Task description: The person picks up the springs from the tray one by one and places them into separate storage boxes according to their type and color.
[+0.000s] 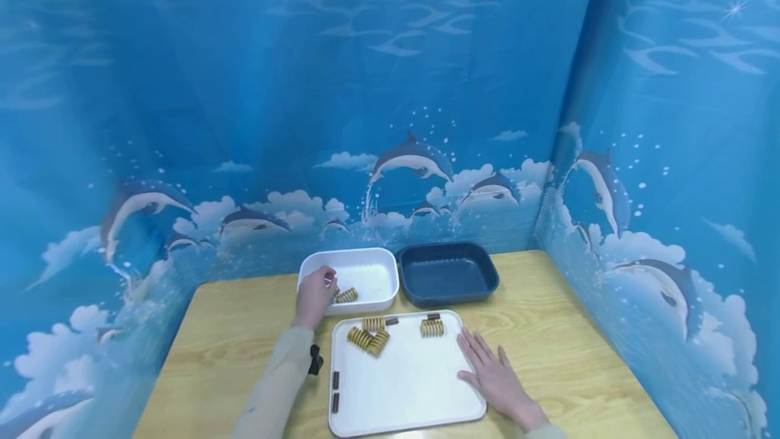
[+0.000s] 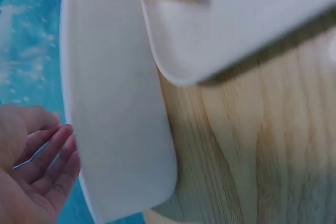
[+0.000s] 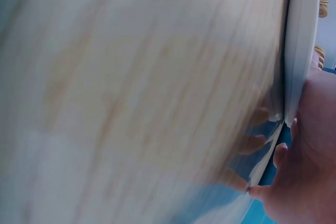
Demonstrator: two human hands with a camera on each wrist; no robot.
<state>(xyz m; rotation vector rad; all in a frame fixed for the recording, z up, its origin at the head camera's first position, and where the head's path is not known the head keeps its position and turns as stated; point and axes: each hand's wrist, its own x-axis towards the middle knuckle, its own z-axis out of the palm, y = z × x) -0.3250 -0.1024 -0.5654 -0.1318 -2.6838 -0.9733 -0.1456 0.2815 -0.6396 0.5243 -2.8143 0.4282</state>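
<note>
My left hand (image 1: 315,295) reaches over the left side of a white bin (image 1: 380,305), its fingers loosely bent near yellow coil springs (image 1: 347,295) inside. In the left wrist view the left hand (image 2: 37,166) is at the bin's rim, and no object shows between the fingers. My right hand (image 1: 496,378) lies with its fingers spread at the right edge of a white tray (image 1: 420,385), fingertips right at the rim. Toward the tray's far left are several yellow springs (image 1: 374,324); another spring (image 1: 432,328) stands near its far right corner.
Beside the white bin sits a dark blue bin (image 1: 449,276). Small dark brown pieces (image 1: 336,381) lie along the tray's left edge and far edge. The wooden table (image 1: 567,330) backs onto a blue dolphin-print curtain (image 1: 305,120), which also hangs along the sides.
</note>
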